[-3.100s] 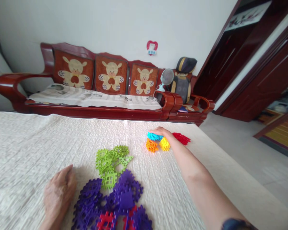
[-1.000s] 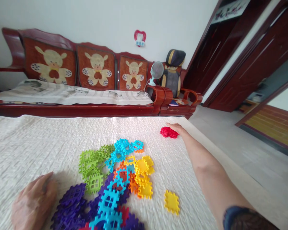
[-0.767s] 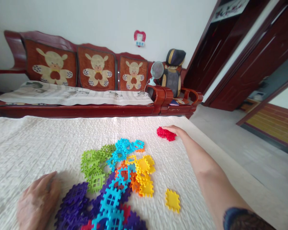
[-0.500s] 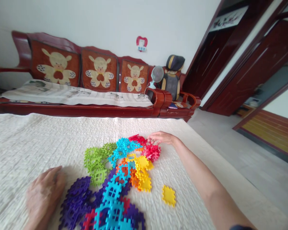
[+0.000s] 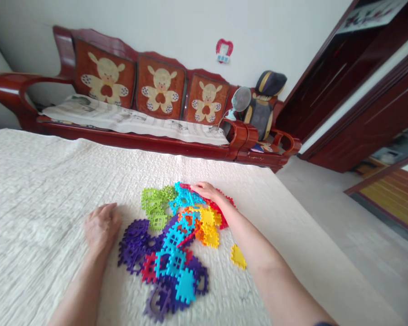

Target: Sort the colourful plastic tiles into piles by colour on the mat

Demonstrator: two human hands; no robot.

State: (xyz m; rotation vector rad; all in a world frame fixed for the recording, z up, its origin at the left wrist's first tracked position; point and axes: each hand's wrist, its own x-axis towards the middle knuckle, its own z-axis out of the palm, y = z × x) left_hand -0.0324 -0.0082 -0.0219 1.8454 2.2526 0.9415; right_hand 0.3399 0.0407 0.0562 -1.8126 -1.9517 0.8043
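Note:
Toothed plastic building pieces lie heaped on a white quilted cover. My right hand (image 5: 204, 189) is stretched over the far side of the heap, fingers extended and lying at the blue pieces (image 5: 187, 198) and a thin red piece (image 5: 185, 186). Its fingertips are partly hidden. Further red pieces (image 5: 228, 213) lie under and beside that wrist. My left hand (image 5: 102, 224) rests palm down on the cover, fingers loosely bent, with nothing visible in it. Just right of it are purple pieces (image 5: 136, 240) and green pieces (image 5: 153, 201).
Yellow pieces (image 5: 209, 226) lie mid-heap, and a single yellow piece (image 5: 238, 257) sits apart beside my right forearm. Beyond the cover's far edge stands a wooden sofa (image 5: 149, 141) with bear cushions and a small fan (image 5: 241, 98). Tiled floor (image 5: 313, 194) shows at right.
My right hand has moved left from the red pieces onto the edge of the blue ones. A slim red piece now shows between blue and orange pieces. The camera view has shifted.

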